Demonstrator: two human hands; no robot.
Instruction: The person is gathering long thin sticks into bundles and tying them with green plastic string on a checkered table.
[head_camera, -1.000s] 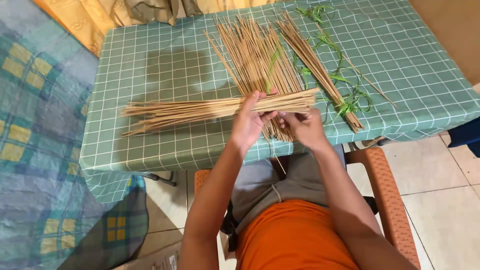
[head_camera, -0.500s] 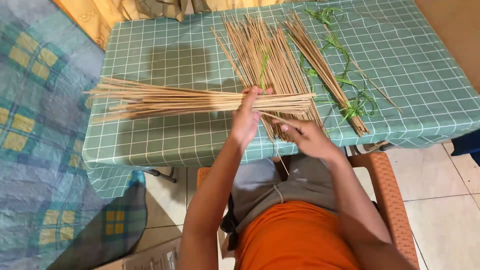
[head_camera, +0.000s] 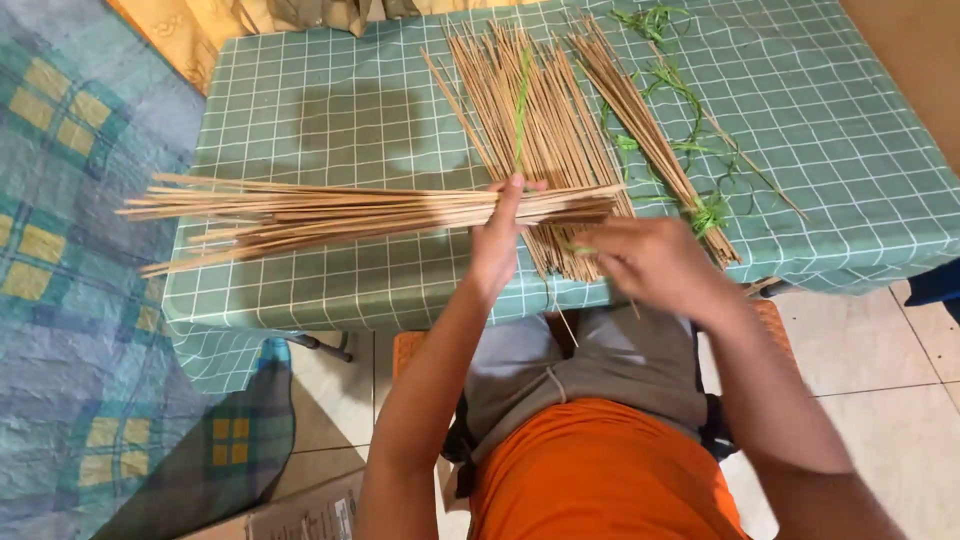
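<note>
Both hands worked over the near edge of the tabletop (head_camera: 330, 120). The left hand (head_camera: 497, 235) was closed around a bundle of thin tan sticks (head_camera: 330, 212), gripping it close to its right end, so that most of its length reached leftward, past the left edge of the tabletop. The right hand (head_camera: 655, 262) lay just beside it to the right, palm down on the near ends of a loose pile of sticks (head_camera: 535, 130); whether its fingers pinched a stick could not be told.

The bundle looked light, and each stick stiff but slender, likely to snap if bent sharply. Held so near one end, the long free side fanned apart toward the left, so the sticks seemed apt to slide against each other; a firm wrap nearer the middle would probably keep them together better.

Farther right lay a narrower row of sticks (head_camera: 640, 120), with green leaf strips (head_camera: 680, 90) scattered about it. A green checked cloth covered the tabletop, and a blue plaid blanket (head_camera: 70, 250) lay to the left.
</note>
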